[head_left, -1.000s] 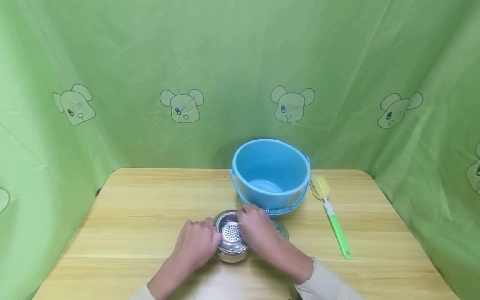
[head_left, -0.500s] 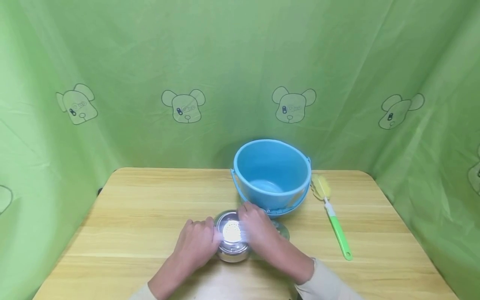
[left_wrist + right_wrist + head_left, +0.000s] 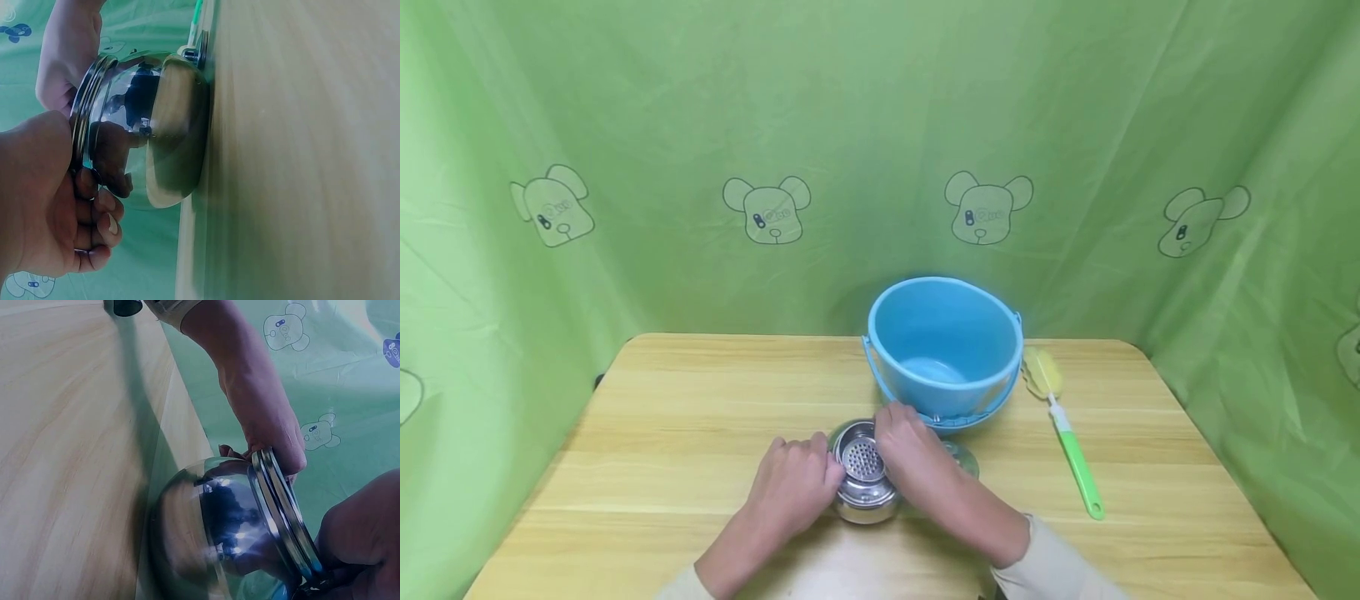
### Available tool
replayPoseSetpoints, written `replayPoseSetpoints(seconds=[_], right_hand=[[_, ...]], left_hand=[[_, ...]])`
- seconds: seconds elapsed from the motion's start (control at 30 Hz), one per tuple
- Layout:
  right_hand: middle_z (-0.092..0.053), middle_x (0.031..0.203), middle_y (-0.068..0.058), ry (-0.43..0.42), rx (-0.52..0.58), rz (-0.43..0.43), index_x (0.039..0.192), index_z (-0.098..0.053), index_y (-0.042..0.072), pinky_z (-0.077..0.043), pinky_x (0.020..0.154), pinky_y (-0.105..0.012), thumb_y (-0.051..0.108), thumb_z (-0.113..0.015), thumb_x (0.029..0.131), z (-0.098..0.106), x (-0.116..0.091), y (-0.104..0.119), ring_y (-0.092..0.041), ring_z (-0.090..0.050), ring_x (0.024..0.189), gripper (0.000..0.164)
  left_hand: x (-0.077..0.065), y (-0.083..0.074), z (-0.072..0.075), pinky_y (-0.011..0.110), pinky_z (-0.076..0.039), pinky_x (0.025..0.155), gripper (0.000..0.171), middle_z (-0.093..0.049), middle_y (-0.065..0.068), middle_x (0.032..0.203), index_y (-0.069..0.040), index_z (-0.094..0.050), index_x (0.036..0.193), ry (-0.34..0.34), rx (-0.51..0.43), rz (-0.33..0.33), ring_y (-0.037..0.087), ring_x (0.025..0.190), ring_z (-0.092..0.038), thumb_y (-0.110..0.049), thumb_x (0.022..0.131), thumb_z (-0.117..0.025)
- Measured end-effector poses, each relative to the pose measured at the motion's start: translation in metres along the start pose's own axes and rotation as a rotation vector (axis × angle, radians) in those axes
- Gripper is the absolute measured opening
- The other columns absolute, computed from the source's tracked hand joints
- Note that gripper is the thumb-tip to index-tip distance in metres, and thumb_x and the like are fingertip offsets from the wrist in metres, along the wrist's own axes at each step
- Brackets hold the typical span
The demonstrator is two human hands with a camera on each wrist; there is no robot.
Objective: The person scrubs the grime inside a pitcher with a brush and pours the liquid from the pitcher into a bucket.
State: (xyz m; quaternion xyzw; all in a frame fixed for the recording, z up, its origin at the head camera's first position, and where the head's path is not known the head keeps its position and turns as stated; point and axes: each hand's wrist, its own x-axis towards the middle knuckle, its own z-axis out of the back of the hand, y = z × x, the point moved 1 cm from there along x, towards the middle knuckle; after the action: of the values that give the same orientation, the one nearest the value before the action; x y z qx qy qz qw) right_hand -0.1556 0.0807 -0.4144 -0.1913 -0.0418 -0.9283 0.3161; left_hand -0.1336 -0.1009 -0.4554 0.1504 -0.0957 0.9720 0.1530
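Fingers (image 3: pixel 109 228) bent in at the rim of the steel pot (image 3: pixel 867 510), both hands gripping: left hand (image 3: pixel 793 483) at the pot's 9 o'clock, right hand (image 3: pixel 917 458) at about 2, its fingertips mostly hidden. Pot stands on the table (image 3: pixel 700 442), close to the person. Rim looks doubled in both wrist views; can't tell if they pinch the pot's own lip, the lip of the perforated insert (image 3: pixel 863 460), or both. Likely risk: uneven force from one side could tip the pot or jam the insert crooked; smooth metal may slip under a weak pinch. Right knuckles overlap the lower edge of the blue bucket (image 3: pixel 940 325) in the head view, so a swing towards 1 o'clock might knock it. Containers: pot has the insert in its mouth, anything beneath hidden. Greenish disc (image 3: pixel 966 460) at 3 o'clock, partly behind the right hand, maybe a lid. Brush (image 3: pixel 1075 458) further out, between 2 and 3. Bucket at 1 o'clock, inside showing only blue wall and bottom. Green curtain (image 3: pixel 880 125) behind, towards 12
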Motion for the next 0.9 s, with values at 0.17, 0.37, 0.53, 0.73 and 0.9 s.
replayPoseSetpoints(seconds=[0.17,0.37,0.53,0.73,0.9], right_hand=[[-0.061,0.083,-0.013,0.035,0.002,-0.008,0.095,-0.064,-0.006,-0.06,0.068,-0.028,-0.013,-0.068,0.079,0.0,0.0002,-0.0007,-0.022,-0.059,0.076,0.018],[-0.063,0.085,-0.012,0.069,0.005,-0.022,0.099,-0.064,-0.006,-0.06,0.069,-0.028,-0.012,-0.067,0.081,-0.0002,0.0006,-0.0024,-0.022,-0.06,0.077,0.019],[-0.064,0.088,-0.012,0.074,0.006,-0.024,0.103,-0.065,-0.006,-0.06,0.07,-0.028,-0.011,-0.068,0.084,0.0003,0.0005,-0.0031,-0.021,-0.061,0.08,0.02],[-0.066,0.096,-0.013,0.088,0.026,-0.028,0.112,-0.064,-0.006,-0.061,0.075,-0.029,-0.007,-0.069,0.088,-0.0002,0.0006,-0.0046,-0.022,-0.063,0.085,0.024],[-0.067,0.1,-0.013,0.102,0.053,-0.029,0.116,-0.063,-0.005,-0.061,0.08,-0.031,-0.006,-0.069,0.089,0.0016,0.0006,-0.0059,-0.023,-0.064,0.089,0.028]], left_hand=[[-0.0004,0.0004,-0.0003,0.024,-0.023,0.057,0.029,-0.034,-0.007,0.055,-0.02,-0.041,0.067,-0.003,0.002,-0.002,0.01,0.05,-0.029,-0.025,0.093,-0.053],[-0.0004,0.0002,0.0001,0.024,-0.024,0.057,0.028,-0.035,-0.007,0.055,-0.019,-0.042,0.068,-0.004,-0.001,0.003,0.01,0.05,-0.029,-0.025,0.092,-0.054],[-0.0001,-0.0004,0.0006,0.025,-0.024,0.058,0.027,-0.036,-0.006,0.055,-0.019,-0.043,0.068,0.003,-0.002,0.015,0.011,0.05,-0.031,-0.025,0.093,-0.053],[0.0,-0.0003,0.0015,0.025,-0.025,0.058,0.027,-0.036,-0.006,0.056,-0.018,-0.044,0.069,0.008,-0.004,0.021,0.011,0.051,-0.032,-0.026,0.093,-0.053],[-0.0006,0.0003,0.0019,0.024,-0.024,0.058,0.028,-0.036,-0.007,0.055,-0.018,-0.044,0.069,0.002,-0.006,0.016,0.011,0.05,-0.031,-0.026,0.093,-0.054]])
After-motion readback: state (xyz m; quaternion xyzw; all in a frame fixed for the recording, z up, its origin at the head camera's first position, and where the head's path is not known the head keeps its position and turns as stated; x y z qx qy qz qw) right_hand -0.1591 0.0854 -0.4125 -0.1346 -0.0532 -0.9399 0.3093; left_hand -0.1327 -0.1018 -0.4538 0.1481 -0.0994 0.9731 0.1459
